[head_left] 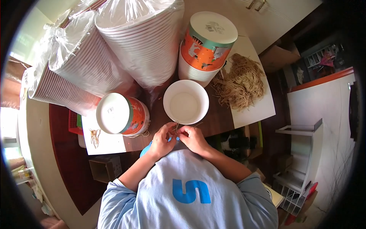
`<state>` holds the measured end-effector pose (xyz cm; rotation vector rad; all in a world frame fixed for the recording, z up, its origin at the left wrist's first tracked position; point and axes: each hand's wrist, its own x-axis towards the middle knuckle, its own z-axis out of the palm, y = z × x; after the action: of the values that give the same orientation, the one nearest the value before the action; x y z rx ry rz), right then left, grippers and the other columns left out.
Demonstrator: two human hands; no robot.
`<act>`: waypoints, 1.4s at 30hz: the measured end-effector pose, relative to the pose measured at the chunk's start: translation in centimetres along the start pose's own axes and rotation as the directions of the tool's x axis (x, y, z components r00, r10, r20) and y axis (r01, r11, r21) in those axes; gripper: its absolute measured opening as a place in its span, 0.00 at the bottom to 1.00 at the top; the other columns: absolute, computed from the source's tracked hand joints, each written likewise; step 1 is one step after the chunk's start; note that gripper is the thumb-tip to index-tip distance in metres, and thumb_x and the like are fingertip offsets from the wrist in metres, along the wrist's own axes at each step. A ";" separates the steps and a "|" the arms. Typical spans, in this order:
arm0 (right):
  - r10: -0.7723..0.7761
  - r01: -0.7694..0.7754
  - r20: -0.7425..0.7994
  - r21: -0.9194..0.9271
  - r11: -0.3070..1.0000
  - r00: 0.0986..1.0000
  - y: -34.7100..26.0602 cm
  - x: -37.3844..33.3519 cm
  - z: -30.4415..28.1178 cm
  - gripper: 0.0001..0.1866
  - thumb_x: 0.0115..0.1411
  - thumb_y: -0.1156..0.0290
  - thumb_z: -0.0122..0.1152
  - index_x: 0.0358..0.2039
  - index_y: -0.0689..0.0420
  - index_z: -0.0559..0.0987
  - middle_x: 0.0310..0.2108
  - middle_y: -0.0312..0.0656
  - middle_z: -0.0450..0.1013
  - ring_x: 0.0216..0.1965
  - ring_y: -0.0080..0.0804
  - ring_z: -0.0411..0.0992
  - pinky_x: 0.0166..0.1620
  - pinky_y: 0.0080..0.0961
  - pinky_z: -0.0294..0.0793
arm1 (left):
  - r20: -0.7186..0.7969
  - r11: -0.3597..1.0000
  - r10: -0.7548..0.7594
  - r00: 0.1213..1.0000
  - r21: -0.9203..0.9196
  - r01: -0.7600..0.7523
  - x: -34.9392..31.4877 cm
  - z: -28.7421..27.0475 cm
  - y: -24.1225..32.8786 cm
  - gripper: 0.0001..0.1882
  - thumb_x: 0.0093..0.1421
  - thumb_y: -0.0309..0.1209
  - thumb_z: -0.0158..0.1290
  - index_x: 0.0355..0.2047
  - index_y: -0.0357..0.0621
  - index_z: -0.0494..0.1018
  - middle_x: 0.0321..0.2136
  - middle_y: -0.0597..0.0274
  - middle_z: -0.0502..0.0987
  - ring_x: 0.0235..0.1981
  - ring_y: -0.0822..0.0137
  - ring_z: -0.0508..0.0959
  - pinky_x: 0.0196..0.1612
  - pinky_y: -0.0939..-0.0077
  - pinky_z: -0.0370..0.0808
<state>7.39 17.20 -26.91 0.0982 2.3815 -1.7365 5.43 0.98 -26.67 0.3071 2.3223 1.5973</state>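
Note:
In front of my body, both hands meet at the near rim of a white round paper tub [204,100], which stands with its mouth up on the brown table. The fingers of my left hand [163,141] are pinched on a thin tan cord [176,126]. My right hand [193,139] pinches the same cord close beside them, its fingertips nearly touching the left ones. A loose end of the cord sticks out to the right. Whether it is joined to the tub is too small to tell.
Left stands an orange-and-green printed tub [138,115], bottom up, near some loose cord pieces [95,138]. Plastic-wrapped stacks of white tubs [143,42] fill the back left. Another orange printed stack [204,53] and a tangled cord pile [244,82] lie back right.

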 end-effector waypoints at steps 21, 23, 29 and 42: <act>-0.333 0.266 -0.093 -0.422 0.867 0.938 1.4 1.1 0.1 0.06 0.52 0.76 0.55 0.32 0.58 0.73 0.30 0.48 0.73 0.31 0.48 0.73 0.32 0.40 0.73 | 0.164 0.601 -0.355 0.920 -0.714 0.360 1.2 1.4 -3.7 0.06 0.59 0.29 0.54 0.32 0.40 0.74 0.20 0.70 0.72 0.20 0.80 0.69 0.23 0.86 0.65; -0.322 0.251 -0.122 -0.396 0.883 0.939 1.4 1.2 0.5 0.06 0.52 0.76 0.55 0.33 0.58 0.74 0.30 0.48 0.73 0.31 0.48 0.73 0.33 0.39 0.73 | 0.282 0.462 -0.409 0.868 -0.757 0.463 1.1 1.0 -2.8 0.06 0.60 0.30 0.53 0.31 0.41 0.74 0.21 0.70 0.73 0.20 0.81 0.67 0.22 0.87 0.63; 0.044 -0.030 -0.063 0.208 0.978 0.997 3.2 1.4 1.6 0.08 0.58 0.76 0.54 0.37 0.62 0.78 0.31 0.42 0.77 0.31 0.32 0.75 0.36 0.26 0.75 | 0.495 0.154 -0.429 0.756 -0.784 0.601 1.3 0.7 -2.4 0.06 0.62 0.30 0.50 0.35 0.41 0.73 0.25 0.70 0.73 0.20 0.81 0.64 0.25 0.83 0.63; 0.134 -0.145 0.059 0.511 0.847 0.989 3.3 0.9 1.9 0.10 0.62 0.73 0.53 0.40 0.65 0.78 0.35 0.39 0.77 0.35 0.21 0.73 0.41 0.20 0.74 | 0.266 0.526 -0.596 0.758 -0.584 0.619 0.8 0.1 0.2 0.08 0.59 0.31 0.53 0.30 0.39 0.77 0.19 0.68 0.74 0.15 0.81 0.66 0.18 0.87 0.61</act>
<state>7.28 16.37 -30.69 0.3180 1.7751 -2.2348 4.76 1.40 -26.59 -0.5902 1.4115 1.8088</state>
